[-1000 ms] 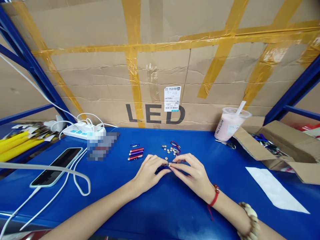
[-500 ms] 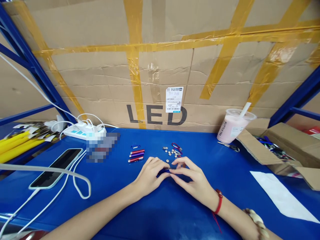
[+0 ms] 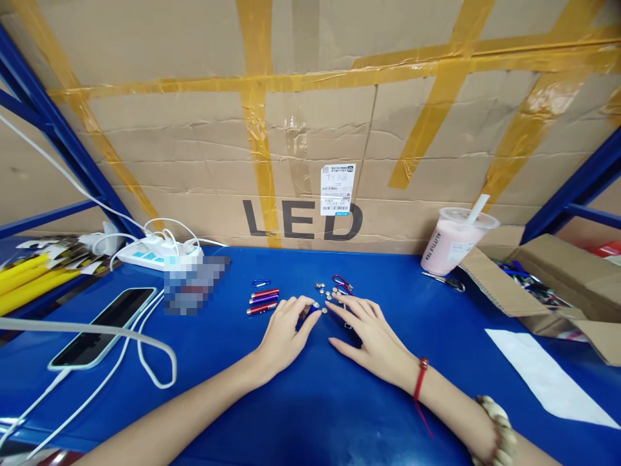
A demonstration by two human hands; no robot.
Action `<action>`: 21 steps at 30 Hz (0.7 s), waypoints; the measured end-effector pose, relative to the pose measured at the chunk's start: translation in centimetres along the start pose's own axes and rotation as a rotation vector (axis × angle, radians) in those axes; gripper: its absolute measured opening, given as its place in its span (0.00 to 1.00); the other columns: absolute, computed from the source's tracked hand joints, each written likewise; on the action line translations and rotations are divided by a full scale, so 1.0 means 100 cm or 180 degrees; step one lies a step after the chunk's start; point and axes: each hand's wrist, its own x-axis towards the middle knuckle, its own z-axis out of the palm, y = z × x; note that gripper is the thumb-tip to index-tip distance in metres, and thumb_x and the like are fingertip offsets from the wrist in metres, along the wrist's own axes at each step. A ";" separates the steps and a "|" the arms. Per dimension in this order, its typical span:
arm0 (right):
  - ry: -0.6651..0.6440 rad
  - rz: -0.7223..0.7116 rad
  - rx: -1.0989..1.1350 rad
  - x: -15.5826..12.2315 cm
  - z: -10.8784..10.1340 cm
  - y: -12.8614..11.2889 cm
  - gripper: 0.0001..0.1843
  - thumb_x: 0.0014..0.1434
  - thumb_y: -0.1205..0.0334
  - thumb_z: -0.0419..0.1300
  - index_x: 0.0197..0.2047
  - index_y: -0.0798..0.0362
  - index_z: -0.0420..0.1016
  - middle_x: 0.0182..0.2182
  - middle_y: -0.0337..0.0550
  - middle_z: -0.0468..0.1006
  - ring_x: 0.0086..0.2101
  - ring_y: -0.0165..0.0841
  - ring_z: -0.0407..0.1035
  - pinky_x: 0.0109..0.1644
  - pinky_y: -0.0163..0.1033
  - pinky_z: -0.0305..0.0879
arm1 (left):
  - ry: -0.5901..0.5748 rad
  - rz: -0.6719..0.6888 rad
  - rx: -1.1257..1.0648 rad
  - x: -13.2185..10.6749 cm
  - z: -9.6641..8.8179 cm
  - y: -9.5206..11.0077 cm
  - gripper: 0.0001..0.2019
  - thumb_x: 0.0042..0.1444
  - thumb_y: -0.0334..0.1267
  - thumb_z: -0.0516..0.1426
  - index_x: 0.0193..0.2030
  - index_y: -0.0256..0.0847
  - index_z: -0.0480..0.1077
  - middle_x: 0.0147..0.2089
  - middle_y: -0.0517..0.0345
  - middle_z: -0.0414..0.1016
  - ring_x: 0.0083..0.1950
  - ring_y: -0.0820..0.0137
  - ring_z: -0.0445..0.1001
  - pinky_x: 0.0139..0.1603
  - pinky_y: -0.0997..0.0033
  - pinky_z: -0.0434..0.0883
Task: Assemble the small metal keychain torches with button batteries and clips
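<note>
My left hand (image 3: 286,333) pinches a short blue metal tube (image 3: 312,309) between thumb and fingers, and its silvery end faces right. Just beyond the fingertips lie several small round button cells (image 3: 328,296). My right hand (image 3: 371,330) hovers beside them with fingers spread, the index fingertip close to one cell; I see nothing held in it. A red carabiner clip (image 3: 342,282) rests behind that hand, and a small metal ring (image 3: 348,325) shows partly under its fingers. Left of my left hand, red and purple penlights (image 3: 264,299) lie side by side below a blue carabiner clip (image 3: 261,283).
A phone (image 3: 104,327) with white cables and a power strip (image 3: 160,255) occupy the left. On the right stand a pink drink cup (image 3: 449,243), keys (image 3: 451,282), an open carton (image 3: 557,275) and white paper (image 3: 543,375). A large cardboard box (image 3: 194,149) closes off the back.
My hands have moved apart. The right hand has let go and spread its fingers toward the button cells, while the left keeps the blue tube, now more visible.
</note>
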 end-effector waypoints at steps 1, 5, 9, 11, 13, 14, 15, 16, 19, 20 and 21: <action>-0.0061 -0.0009 -0.0072 0.000 0.002 0.000 0.27 0.58 0.49 0.50 0.59 0.48 0.58 0.58 0.46 0.57 0.57 0.37 0.52 0.58 0.49 0.54 | -0.0014 0.0014 0.0015 0.000 0.000 0.001 0.11 0.61 0.45 0.45 0.38 0.40 0.63 0.33 0.60 0.67 0.36 0.70 0.63 0.41 0.68 0.59; -0.0129 0.0047 -0.0213 -0.002 0.006 -0.003 0.27 0.58 0.46 0.47 0.59 0.46 0.59 0.60 0.45 0.53 0.60 0.38 0.46 0.61 0.52 0.48 | -0.0033 0.0024 0.0036 0.000 -0.001 0.002 0.12 0.62 0.45 0.45 0.38 0.40 0.63 0.32 0.59 0.66 0.35 0.70 0.62 0.41 0.68 0.59; -0.0110 0.0105 -0.0109 -0.004 0.003 -0.005 0.24 0.58 0.47 0.48 0.55 0.45 0.64 0.59 0.45 0.54 0.59 0.38 0.46 0.61 0.53 0.47 | -0.0048 0.0035 0.0034 -0.001 -0.001 0.004 0.12 0.62 0.45 0.45 0.37 0.40 0.63 0.31 0.60 0.66 0.35 0.70 0.62 0.40 0.68 0.59; -0.0065 0.0072 -0.0020 -0.004 0.000 -0.006 0.22 0.58 0.49 0.50 0.54 0.46 0.65 0.58 0.46 0.56 0.59 0.38 0.48 0.60 0.52 0.49 | -0.0053 0.0051 0.0029 -0.003 -0.001 0.005 0.12 0.62 0.45 0.44 0.37 0.40 0.62 0.31 0.60 0.66 0.34 0.70 0.62 0.40 0.67 0.59; -0.0096 0.0023 0.0050 -0.005 -0.001 -0.008 0.24 0.57 0.50 0.51 0.55 0.47 0.63 0.58 0.47 0.57 0.58 0.38 0.49 0.59 0.51 0.52 | -0.0067 0.0076 0.0022 -0.004 -0.001 0.006 0.12 0.62 0.44 0.44 0.36 0.40 0.62 0.30 0.60 0.66 0.34 0.71 0.61 0.40 0.67 0.58; -0.0150 0.0013 0.0069 -0.005 -0.002 -0.008 0.25 0.57 0.49 0.50 0.57 0.48 0.61 0.57 0.48 0.57 0.58 0.38 0.50 0.59 0.51 0.53 | -0.0072 0.0100 0.0024 -0.005 -0.001 0.007 0.12 0.62 0.44 0.44 0.36 0.40 0.62 0.30 0.60 0.65 0.34 0.71 0.61 0.40 0.67 0.58; -0.0213 0.0009 0.0083 -0.005 -0.002 -0.008 0.26 0.58 0.49 0.50 0.58 0.48 0.60 0.57 0.48 0.57 0.58 0.37 0.51 0.58 0.50 0.54 | -0.0074 0.0129 0.0033 -0.005 -0.001 0.008 0.12 0.62 0.44 0.44 0.35 0.40 0.62 0.30 0.60 0.65 0.34 0.71 0.61 0.40 0.67 0.58; -0.0268 0.0010 0.0092 -0.006 -0.002 -0.009 0.26 0.58 0.49 0.49 0.58 0.48 0.60 0.57 0.48 0.58 0.57 0.37 0.51 0.58 0.50 0.54 | -0.0072 0.0161 0.0047 -0.006 -0.001 0.008 0.12 0.62 0.44 0.44 0.36 0.40 0.62 0.30 0.60 0.65 0.34 0.71 0.61 0.40 0.67 0.58; -0.0286 0.0027 0.0096 -0.006 -0.001 -0.009 0.24 0.59 0.49 0.48 0.56 0.47 0.63 0.56 0.46 0.60 0.56 0.36 0.53 0.58 0.49 0.55 | -0.0060 0.0226 0.0094 -0.006 -0.001 0.010 0.11 0.62 0.43 0.45 0.37 0.40 0.62 0.30 0.60 0.66 0.34 0.71 0.62 0.39 0.67 0.58; -0.0254 0.0025 0.0091 -0.006 0.000 -0.009 0.22 0.59 0.51 0.48 0.55 0.47 0.64 0.56 0.45 0.61 0.56 0.36 0.54 0.58 0.49 0.55 | -0.0056 0.0238 0.0103 -0.006 -0.001 0.011 0.10 0.62 0.42 0.45 0.37 0.40 0.62 0.30 0.60 0.66 0.34 0.71 0.62 0.39 0.67 0.58; -0.0225 0.0019 0.0088 -0.006 0.000 -0.009 0.21 0.60 0.52 0.48 0.55 0.47 0.64 0.55 0.45 0.61 0.56 0.36 0.54 0.58 0.49 0.55 | -0.0054 0.0248 0.0109 -0.006 -0.001 0.011 0.10 0.62 0.42 0.45 0.37 0.39 0.62 0.30 0.60 0.66 0.34 0.71 0.62 0.39 0.68 0.58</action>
